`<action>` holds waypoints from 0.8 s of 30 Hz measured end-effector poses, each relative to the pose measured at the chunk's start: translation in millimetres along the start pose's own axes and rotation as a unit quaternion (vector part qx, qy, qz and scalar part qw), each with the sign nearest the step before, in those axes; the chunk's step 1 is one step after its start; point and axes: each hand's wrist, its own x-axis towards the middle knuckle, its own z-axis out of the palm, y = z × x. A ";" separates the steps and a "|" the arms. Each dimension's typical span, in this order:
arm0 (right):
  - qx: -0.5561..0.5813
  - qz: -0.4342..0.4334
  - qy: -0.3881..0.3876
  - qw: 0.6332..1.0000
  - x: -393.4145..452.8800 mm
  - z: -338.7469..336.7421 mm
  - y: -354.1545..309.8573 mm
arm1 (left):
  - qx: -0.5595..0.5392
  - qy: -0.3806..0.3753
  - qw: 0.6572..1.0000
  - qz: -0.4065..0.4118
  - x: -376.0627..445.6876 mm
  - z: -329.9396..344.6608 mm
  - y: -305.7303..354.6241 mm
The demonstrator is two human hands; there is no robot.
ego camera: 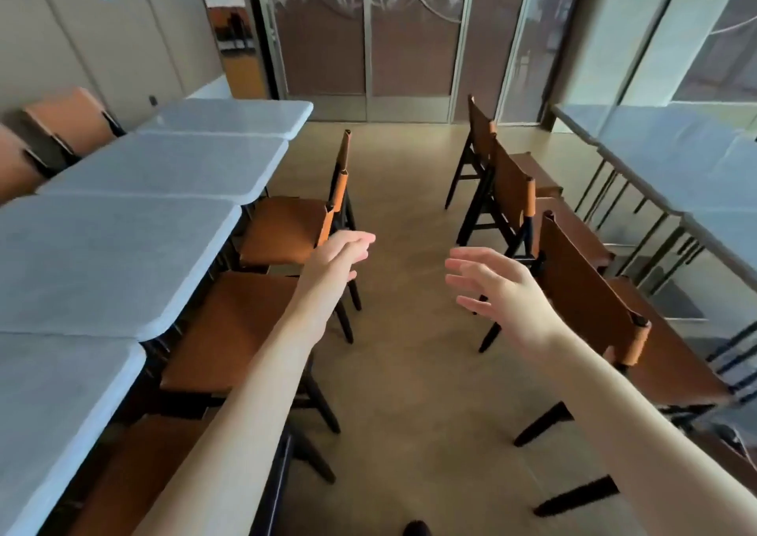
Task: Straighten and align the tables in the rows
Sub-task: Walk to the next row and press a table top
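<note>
A row of grey-topped tables [123,248] runs along the left, their edges stepped and not in one line. A second row of grey tables [672,158] runs along the right. My left hand [348,252] reaches forward over the aisle beside a chair back, fingers relaxed, holding nothing. My right hand [495,285] is raised in the aisle with fingers spread, just left of another chair back, touching nothing.
Orange-seated chairs with black legs [282,232] are tucked at the left tables; more such chairs [590,302] stand at the right row. The tan floor aisle [405,191] leads to glass doors [368,35] at the far end.
</note>
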 end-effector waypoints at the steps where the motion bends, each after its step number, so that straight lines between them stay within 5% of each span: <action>1: -0.007 -0.006 -0.017 1.000 22.4 4.4 -4.6 | 0.004 0.016 1.000 -0.002 17.2 -7.7 -0.7; 12: -0.062 -0.031 -0.210 0.975 229.6 93.8 -55.3 | 0.083 0.137 0.987 -0.010 133.8 -89.6 -9.0; 24: -0.146 -0.017 -0.472 0.869 391.7 294.1 10.7 | 0.143 0.336 0.912 -0.189 186.9 -183.4 -130.8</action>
